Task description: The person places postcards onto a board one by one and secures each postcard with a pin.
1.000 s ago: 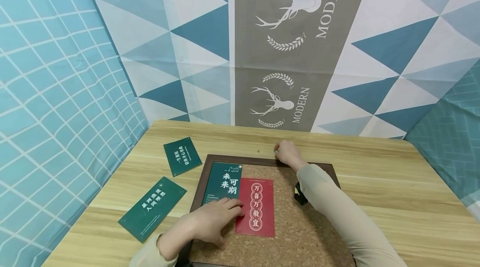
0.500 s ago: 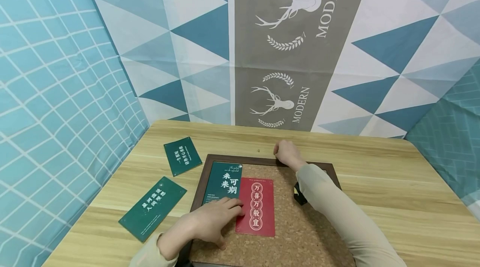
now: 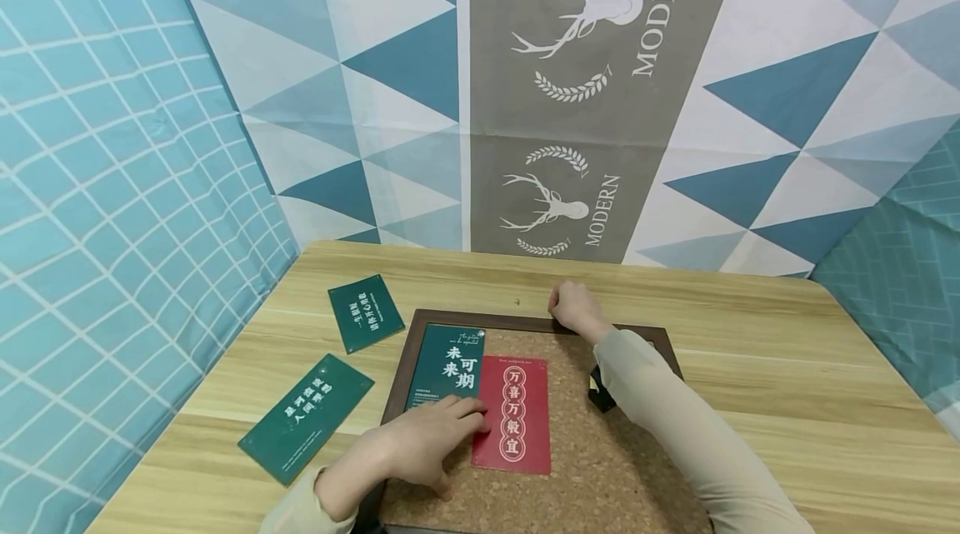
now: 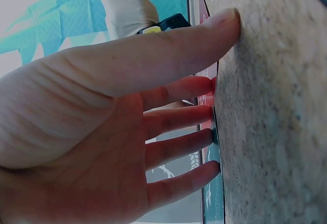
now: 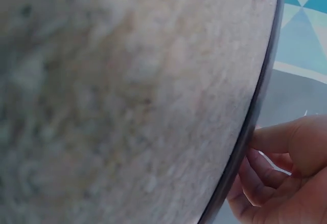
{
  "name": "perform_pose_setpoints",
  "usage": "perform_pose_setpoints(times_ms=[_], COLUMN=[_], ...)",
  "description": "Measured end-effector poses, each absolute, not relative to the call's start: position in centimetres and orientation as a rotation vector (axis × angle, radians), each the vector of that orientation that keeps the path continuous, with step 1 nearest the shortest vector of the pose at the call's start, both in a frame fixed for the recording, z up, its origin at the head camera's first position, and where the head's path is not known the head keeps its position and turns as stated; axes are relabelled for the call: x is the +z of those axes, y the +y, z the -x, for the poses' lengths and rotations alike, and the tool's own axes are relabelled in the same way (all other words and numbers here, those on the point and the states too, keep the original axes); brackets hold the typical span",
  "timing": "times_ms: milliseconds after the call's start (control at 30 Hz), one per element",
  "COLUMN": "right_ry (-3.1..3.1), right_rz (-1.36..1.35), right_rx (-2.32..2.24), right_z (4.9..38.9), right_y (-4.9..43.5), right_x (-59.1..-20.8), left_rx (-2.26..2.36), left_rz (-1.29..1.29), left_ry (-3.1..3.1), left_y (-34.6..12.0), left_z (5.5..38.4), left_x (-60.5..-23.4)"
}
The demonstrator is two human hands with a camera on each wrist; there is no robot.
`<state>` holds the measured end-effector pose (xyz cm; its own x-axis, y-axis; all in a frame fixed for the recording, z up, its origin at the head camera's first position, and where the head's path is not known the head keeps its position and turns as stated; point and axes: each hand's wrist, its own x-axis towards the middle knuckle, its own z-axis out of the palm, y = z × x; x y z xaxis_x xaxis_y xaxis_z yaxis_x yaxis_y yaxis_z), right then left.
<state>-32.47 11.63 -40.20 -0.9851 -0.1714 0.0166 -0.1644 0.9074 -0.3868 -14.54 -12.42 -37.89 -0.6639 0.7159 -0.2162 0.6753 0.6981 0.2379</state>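
My left hand (image 3: 427, 442) rests over the left part of a framed cork board (image 3: 592, 451). In the left wrist view its fingers (image 4: 176, 116) are spread and fairly straight, with tips touching a red card (image 3: 512, 413) and a dark green card (image 3: 452, 367). The thumb touches the cork. The green card has a small shiny pin-like dot (image 3: 481, 333) at its upper right corner. My right hand (image 3: 577, 306) is at the board's far edge, fingers curled. In the right wrist view its fingertips meet the dark frame (image 5: 245, 142); whether they pinch anything is hidden.
Two more green cards lie on the wooden table to the left, a larger one (image 3: 306, 417) and a smaller one (image 3: 365, 313). A patterned cloth backdrop (image 3: 555, 101) stands behind the table (image 3: 787, 367). A tiny speck (image 3: 517, 301) lies beyond the board.
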Motion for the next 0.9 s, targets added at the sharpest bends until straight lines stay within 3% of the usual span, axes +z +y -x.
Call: perform_pose_setpoints(times_ms=[900], right_ry=[3.026], right_rz=[0.358], right_rx=[-0.733], right_z=[31.1], right_y=[12.3], right_x=[-40.1], left_rx=[0.208], left_rz=[-1.099], left_ry=[2.614], left_y=[-12.5], left_z=[14.6], left_x=[-38.0])
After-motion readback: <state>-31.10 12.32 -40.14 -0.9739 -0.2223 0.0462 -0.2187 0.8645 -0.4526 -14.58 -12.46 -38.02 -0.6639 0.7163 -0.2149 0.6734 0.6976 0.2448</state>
